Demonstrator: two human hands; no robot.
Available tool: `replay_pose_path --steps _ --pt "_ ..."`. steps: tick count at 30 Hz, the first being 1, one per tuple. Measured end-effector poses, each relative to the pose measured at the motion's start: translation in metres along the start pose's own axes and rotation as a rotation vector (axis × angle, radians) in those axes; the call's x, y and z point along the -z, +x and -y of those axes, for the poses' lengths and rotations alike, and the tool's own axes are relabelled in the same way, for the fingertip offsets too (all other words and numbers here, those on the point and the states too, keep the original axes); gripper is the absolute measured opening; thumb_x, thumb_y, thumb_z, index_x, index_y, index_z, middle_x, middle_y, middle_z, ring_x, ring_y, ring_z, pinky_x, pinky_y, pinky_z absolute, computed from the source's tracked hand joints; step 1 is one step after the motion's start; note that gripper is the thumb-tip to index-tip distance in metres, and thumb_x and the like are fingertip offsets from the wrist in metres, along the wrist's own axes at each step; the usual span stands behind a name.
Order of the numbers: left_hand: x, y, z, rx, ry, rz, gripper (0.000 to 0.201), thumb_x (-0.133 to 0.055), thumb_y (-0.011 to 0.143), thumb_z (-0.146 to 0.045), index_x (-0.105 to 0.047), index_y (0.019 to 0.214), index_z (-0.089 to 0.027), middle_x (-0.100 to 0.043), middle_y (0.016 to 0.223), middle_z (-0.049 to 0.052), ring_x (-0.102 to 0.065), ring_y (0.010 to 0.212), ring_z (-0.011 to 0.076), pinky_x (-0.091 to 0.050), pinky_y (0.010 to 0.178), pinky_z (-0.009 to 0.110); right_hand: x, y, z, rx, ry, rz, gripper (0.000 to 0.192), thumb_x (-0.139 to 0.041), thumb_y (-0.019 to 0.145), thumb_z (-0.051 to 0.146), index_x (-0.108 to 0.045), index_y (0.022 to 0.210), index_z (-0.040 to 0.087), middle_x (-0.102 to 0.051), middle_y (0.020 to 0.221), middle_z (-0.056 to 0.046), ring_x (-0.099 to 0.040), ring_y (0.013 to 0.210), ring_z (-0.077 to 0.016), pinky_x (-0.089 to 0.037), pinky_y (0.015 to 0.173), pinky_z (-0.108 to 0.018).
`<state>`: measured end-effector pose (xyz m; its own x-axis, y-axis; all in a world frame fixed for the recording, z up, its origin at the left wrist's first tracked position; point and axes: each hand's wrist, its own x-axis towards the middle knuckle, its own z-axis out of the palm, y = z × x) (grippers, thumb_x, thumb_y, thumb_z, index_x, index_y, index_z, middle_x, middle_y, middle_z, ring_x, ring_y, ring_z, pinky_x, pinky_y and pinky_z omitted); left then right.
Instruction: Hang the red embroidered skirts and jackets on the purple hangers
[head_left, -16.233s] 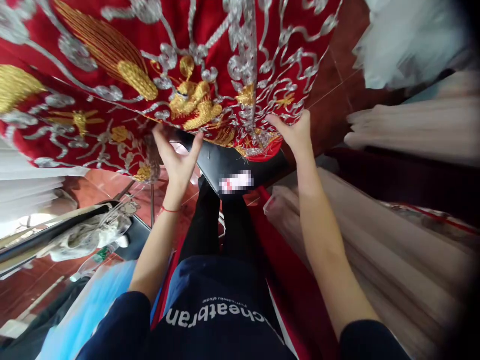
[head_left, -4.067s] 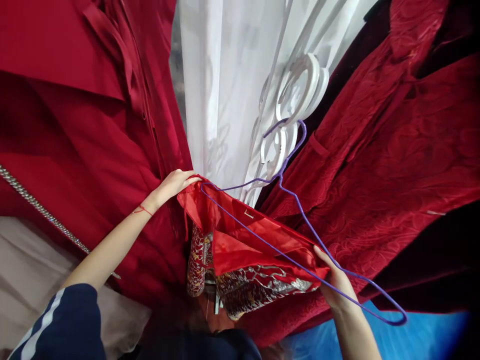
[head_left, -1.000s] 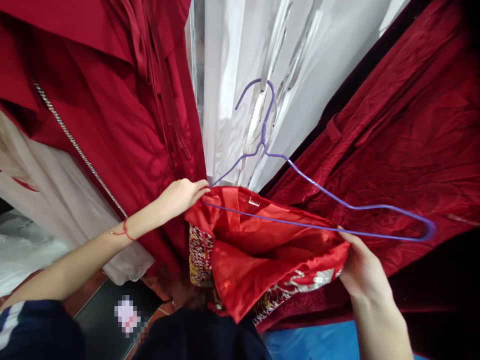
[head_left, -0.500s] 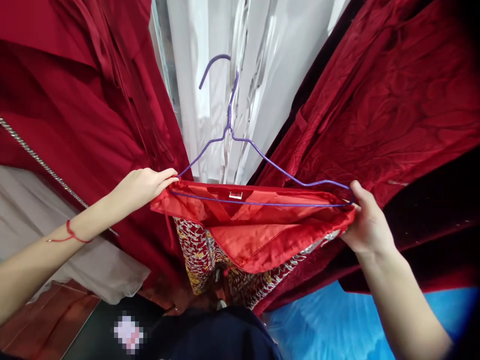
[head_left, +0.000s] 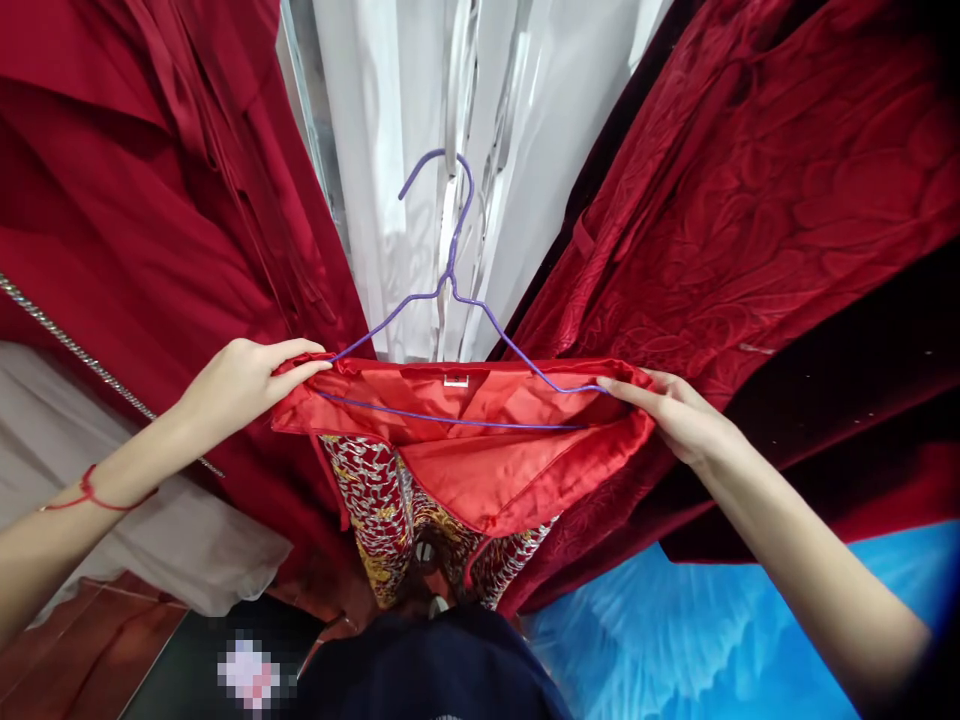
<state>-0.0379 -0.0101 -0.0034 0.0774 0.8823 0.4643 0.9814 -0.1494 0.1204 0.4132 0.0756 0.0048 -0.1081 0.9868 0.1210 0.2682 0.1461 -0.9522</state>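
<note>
A purple wire hanger is upright in front of me, its lower bar inside the open waist of a red-lined skirt. The skirt's outer cloth has a silver and gold pattern, and a small label sits at the back of the waist. My left hand is closed, pinching the left end of the waist at the hanger's corner. On the other side, my right hand grips the right end of the waist, thumb against the hanger wire. The hanger's hook overlaps a pale rod; whether it bears weight I cannot tell.
Dark red garments hang at left and right, close to both arms. White curtain-like cloth is behind the hanger. Blue fabric spreads at lower right, pale cloth at lower left.
Hanger and skirt have shifted left, and the hook now sits lower at the pale rod. My right hand has moved left and inward, its thumb now stretched along the hanger wire.
</note>
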Motion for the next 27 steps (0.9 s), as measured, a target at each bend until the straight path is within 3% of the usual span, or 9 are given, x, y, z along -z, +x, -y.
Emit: replay_pose_path --steps 2,6,9,12,15,18,23,25,27 --pt "0.003 -0.004 -0.004 0.02 -0.002 -0.025 0.052 -0.045 0.094 -0.061 -0.074 0.108 -0.021 -0.072 0.071 0.003 -0.051 0.049 0.0138 -0.038 0.06 0.026 -0.007 -0.005 0.001 0.075 -0.242 -0.016 0.026 -0.069 0.077 0.041 -0.065 0.086 0.017 -0.069 0.074 -0.009 -0.064 0.066 -0.0203 -0.051 0.065 -0.034" --pt "0.012 -0.016 -0.02 0.081 -0.069 -0.085 0.042 -0.055 0.091 -0.055 -0.075 0.107 -0.021 -0.054 0.056 -0.004 -0.04 0.046 0.0093 -0.033 0.056 0.023 -0.038 -0.015 -0.006 0.345 -0.966 -0.468 0.017 -0.053 0.09 0.032 -0.058 0.09 0.016 -0.064 0.074 -0.011 -0.057 0.063 -0.0215 -0.043 0.063 -0.035" --pt "0.018 -0.021 -0.032 0.154 -0.245 -0.132 0.033 -0.06 0.089 -0.046 -0.075 0.107 -0.023 -0.048 0.055 -0.006 -0.035 0.049 0.0078 -0.029 0.052 0.021 -0.067 -0.021 -0.007 0.395 -1.144 -0.684 0.021 -0.044 0.09 0.021 -0.058 0.1 0.01 -0.065 0.079 -0.017 -0.062 0.07 -0.0275 -0.043 0.065 -0.037" --pt "0.015 -0.019 -0.036 0.305 -0.572 -0.144 0.033 -0.06 0.089 -0.042 -0.072 0.112 -0.021 -0.045 0.049 -0.007 -0.035 0.043 0.0083 -0.027 0.045 0.02 -0.088 -0.031 0.006 0.322 -1.2 -0.759 0.029 -0.038 0.091 0.014 -0.057 0.111 0.005 -0.065 0.073 -0.016 -0.064 0.064 -0.028 -0.041 0.059 -0.035" --pt "0.001 -0.018 -0.034 0.427 -0.891 -0.232 0.033 -0.061 0.089 -0.04 -0.07 0.113 -0.02 -0.054 0.053 -0.005 -0.043 0.043 0.0096 -0.034 0.043 0.021 -0.101 -0.047 0.024 0.223 -1.286 -0.747 0.032 -0.032 0.094 0.013 -0.057 0.114 0.008 -0.063 0.063 -0.012 -0.061 0.051 -0.025 -0.032 0.049 -0.029" --pt "-0.015 -0.021 -0.032 0.444 -1.036 -0.444 0.026 -0.063 0.088 -0.036 -0.072 0.106 -0.021 -0.069 0.081 0.001 -0.054 0.061 0.0099 -0.045 0.055 0.02 -0.117 -0.054 0.027 0.238 -1.381 -0.687 0.035 -0.031 0.095 0.009 -0.057 0.119 0.006 -0.06 0.058 -0.01 -0.061 0.048 -0.0237 -0.027 0.046 -0.027" --pt "-0.024 -0.021 -0.03 0.456 -1.1 -0.59 0.035 -0.06 0.088 -0.035 -0.068 0.121 -0.028 -0.07 0.089 0.0 -0.051 0.055 0.01 -0.042 0.046 0.02 -0.129 -0.027 -0.004 0.468 -1.445 -0.387 0.048 -0.035 0.09 0.002 -0.047 0.136 -0.002 -0.06 0.06 -0.008 -0.059 0.047 -0.0194 -0.031 0.043 -0.025" --pt "-0.019 -0.018 -0.027 0.395 -1.042 -0.578 0.036 -0.057 0.089 -0.034 -0.068 0.123 -0.029 -0.072 0.091 0.0 -0.053 0.054 0.0104 -0.045 0.046 0.022 -0.117 -0.014 -0.017 0.603 -1.411 -0.301 0.052 -0.035 0.092 0.005 -0.04 0.143 -0.002 -0.06 0.061 -0.005 -0.057 0.046 -0.0176 -0.035 0.045 -0.025" --pt "-0.013 -0.014 -0.022 0.328 -0.928 -0.497 0.031 -0.053 0.091 -0.032 -0.073 0.113 -0.026 -0.074 0.095 0.002 -0.062 0.063 0.0135 -0.052 0.055 0.025 -0.096 -0.004 -0.026 0.79 -1.36 -0.18 0.051 -0.035 0.095 0.012 -0.04 0.145 0.001 -0.06 0.064 -0.004 -0.057 0.05 -0.0171 -0.042 0.05 -0.026"
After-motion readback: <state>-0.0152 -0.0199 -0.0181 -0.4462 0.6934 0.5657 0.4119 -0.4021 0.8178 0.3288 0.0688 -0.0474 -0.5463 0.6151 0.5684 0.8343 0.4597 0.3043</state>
